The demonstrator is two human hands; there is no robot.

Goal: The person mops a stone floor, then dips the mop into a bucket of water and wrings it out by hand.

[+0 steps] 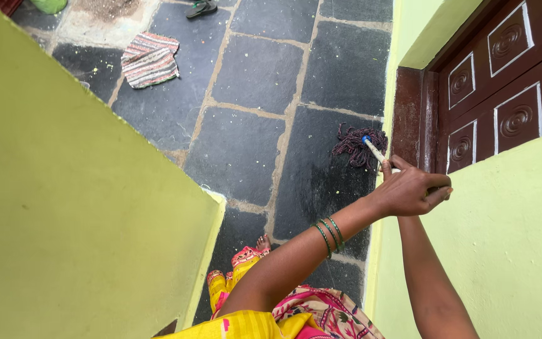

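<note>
The left hand (409,188) is wrapped tight around the white stick of a mop (371,148). The right hand sits under it and is mostly hidden, so I cannot tell how it grips. The stick is the mop's long line. It slants from the hands up and to the left, away from the person, and the stringy dark mop head lies on the stone floor (246,144) just past the fingers. A brown door (503,94) stands close on the right of the hands. A yellow-green wall (64,220) is on the left. Between them runs a narrow strip of floor. Far ahead lies a striped rag (150,59).
</note>
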